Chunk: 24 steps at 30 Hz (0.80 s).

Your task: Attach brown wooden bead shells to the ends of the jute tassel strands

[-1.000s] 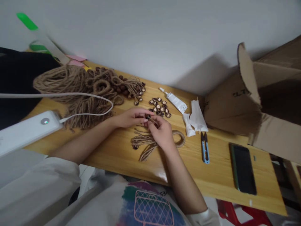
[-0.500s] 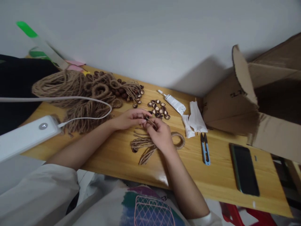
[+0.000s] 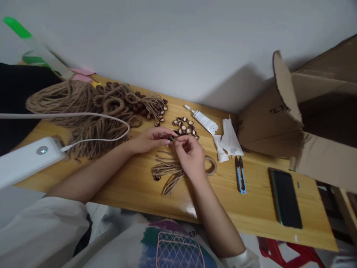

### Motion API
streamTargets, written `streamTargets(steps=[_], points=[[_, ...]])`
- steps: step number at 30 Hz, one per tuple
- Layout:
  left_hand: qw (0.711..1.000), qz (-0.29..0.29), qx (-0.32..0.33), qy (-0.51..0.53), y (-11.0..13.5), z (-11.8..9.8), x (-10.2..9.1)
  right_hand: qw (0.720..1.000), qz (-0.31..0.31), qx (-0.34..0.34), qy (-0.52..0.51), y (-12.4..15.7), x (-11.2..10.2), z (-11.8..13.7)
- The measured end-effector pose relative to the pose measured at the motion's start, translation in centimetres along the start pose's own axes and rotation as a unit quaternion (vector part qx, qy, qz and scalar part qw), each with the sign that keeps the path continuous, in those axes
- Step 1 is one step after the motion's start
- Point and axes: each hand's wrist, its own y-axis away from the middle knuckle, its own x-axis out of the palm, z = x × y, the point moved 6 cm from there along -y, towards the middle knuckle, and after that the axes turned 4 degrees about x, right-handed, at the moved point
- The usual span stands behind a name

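Note:
At the middle of the table, my left hand (image 3: 153, 139) pinches a small dark brown nut-like piece (image 3: 171, 137). My right hand (image 3: 191, 154) meets it there, thumb and forefinger closed on a thin tan piece, partly hidden; I cannot tell whether it is twine or a stick. Beneath the right hand lies a jute twine tassel (image 3: 169, 169) with a wrapped ring (image 3: 212, 166) showing on its right. A dark nut-like piece (image 3: 157, 178) sits at the loose strands. Just beyond my fingers are several halved brown pieces (image 3: 184, 126) with pale cut faces.
Twine bundles (image 3: 64, 96) and wrapped rings lie at the left, near a white power bank (image 3: 30, 160) with a cable. To the right are a glue tube (image 3: 205, 122), white paper wraps (image 3: 231, 137), blue thread snips (image 3: 241, 176), a phone (image 3: 285, 197) and a cardboard box (image 3: 267, 119).
The whole view has shifted slightly. My right fingers have drawn closer together at the left fingertips, and the thin tan piece shows less than before. Both hands stay together over the table.

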Motion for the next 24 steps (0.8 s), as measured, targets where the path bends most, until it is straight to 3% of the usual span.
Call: streamTargets(steps=[10,24], points=[[0.995,0.036,0.037,-0.086,0.1,-0.2,0.0,0.993,0.080,0.064,-0.056,-0.3,1.1,-0.9],[0.984,0.047,0.042,-0.165,0.2,-0.5,0.1,0.986,0.088,0.108,-0.095,-0.3,1.4,-1.3]])
